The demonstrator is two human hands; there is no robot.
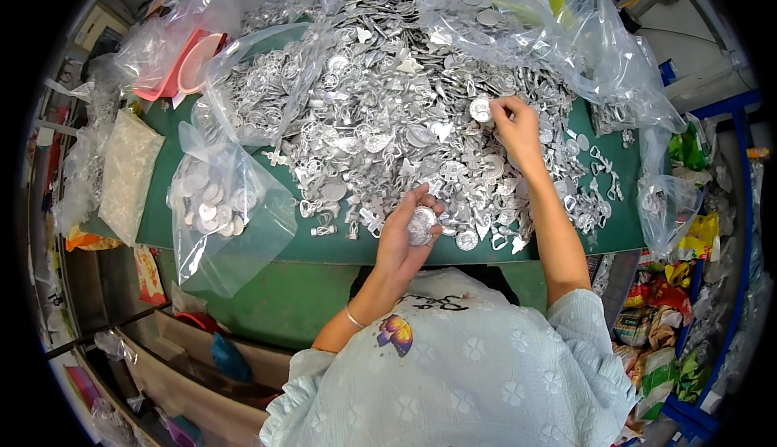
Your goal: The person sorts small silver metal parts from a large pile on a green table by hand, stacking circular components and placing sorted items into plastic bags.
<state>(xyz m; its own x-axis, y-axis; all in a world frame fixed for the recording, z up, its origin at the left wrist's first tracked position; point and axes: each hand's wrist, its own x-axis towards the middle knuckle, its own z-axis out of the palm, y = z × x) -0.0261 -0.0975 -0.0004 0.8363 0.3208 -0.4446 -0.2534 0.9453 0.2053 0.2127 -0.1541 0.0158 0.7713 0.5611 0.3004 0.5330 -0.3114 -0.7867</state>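
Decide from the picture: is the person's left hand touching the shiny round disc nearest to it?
Touching. The head view shows the shiny round disc lying cupped in the left hand, its rim against the skin.

Centrally, the left hand (398,235) cups a silvery medallion (422,227); at two o'clock the right hand (520,130) pinches a silvery disc (481,110); metal charms (380,115) heap toward twelve.

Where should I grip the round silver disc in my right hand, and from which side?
Probably pinch the disc by its rim from the right, as your right hand does: it looks flat and round, with its face showing.
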